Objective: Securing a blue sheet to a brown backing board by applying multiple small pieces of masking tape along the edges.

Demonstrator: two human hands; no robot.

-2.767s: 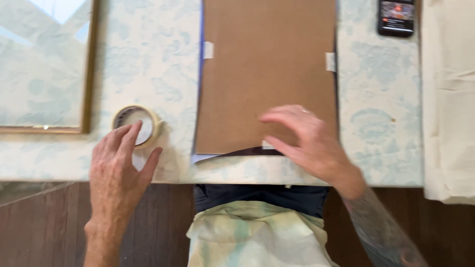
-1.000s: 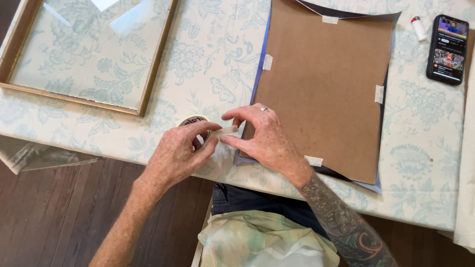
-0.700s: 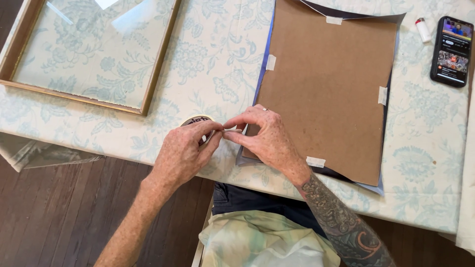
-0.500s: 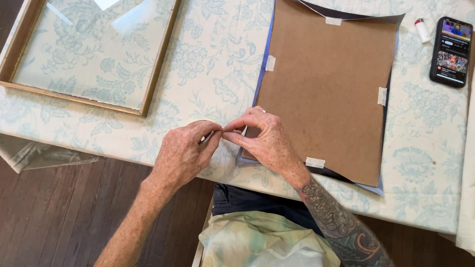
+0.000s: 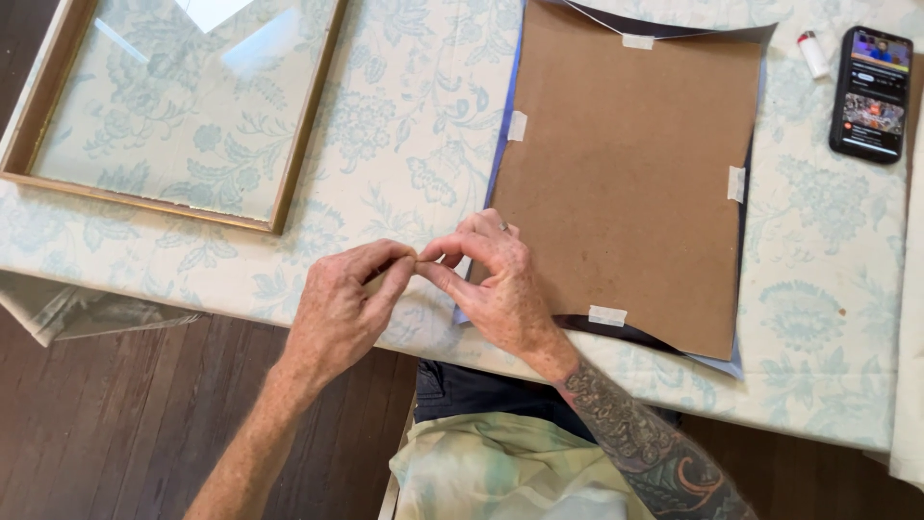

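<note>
One screen is in view: a smartphone [image 5: 871,93] lying flat on the floral tablecloth [image 5: 385,144] at the far right, upright in portrait, black-bodied with rounded corners. Its screen is lit, showing a colourful picture band at the top, a second picture in reddish and dark tones below it, and dark areas with small light lines between them. It lies well apart from both hands. No packages, labels or signs visible.
</note>
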